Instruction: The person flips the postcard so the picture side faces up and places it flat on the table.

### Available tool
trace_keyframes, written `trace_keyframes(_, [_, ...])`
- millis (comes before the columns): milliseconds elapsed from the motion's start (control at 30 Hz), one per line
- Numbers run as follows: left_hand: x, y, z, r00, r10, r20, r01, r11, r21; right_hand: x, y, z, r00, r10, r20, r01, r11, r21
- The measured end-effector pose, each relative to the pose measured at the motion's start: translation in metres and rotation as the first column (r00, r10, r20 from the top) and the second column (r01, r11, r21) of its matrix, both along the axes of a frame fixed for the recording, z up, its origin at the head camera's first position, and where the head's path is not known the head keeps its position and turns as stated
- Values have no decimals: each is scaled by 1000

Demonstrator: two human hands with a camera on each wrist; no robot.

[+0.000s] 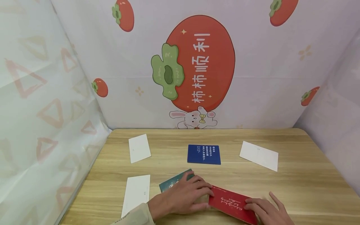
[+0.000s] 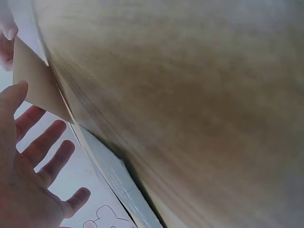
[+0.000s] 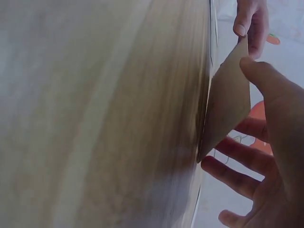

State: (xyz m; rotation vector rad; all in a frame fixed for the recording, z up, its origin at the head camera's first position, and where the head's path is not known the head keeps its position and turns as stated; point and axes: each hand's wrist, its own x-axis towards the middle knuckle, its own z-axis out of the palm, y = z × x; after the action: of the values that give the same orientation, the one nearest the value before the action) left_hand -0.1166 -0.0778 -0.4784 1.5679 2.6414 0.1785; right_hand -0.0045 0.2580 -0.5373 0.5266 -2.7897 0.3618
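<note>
Between my two hands a red card [image 1: 227, 197] with white script is held tilted, its near edge raised off the wooden table. Its left end is pinched by my left hand [image 1: 187, 193], thumb below and fingertips on the printed face. My right hand [image 1: 267, 211] grips the other end, with the index and middle fingers on top. Both wrist views show the card's plain tan back [image 3: 230, 95], with a thumb against it. Partly hidden beneath my left hand and wrist lies a dark teal card [image 1: 170, 183].
A blue card [image 1: 203, 154] with white text lies mid-table. White cards lie at the back left [image 1: 139, 148], front left [image 1: 137, 192] and back right [image 1: 259, 156]. Behind the wooden table [image 1: 168, 140] hangs a printed cloth backdrop [image 1: 253, 103], with cloth at both sides.
</note>
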Motion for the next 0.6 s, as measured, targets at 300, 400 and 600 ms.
trace_keyframes(300, [0,0,0,999,-17,28,18,1000,-26,0,2,3,999,28,-16,-28,999,30])
trace_keyframes(400, [0,1,0,999,-13,47,16,998,-54,0,3,3,999,40,-36,-39,999,33])
trace_keyframes(600, [3,2,0,996,-13,90,22,995,-101,-2,6,0,996,74,-54,-73,997,24])
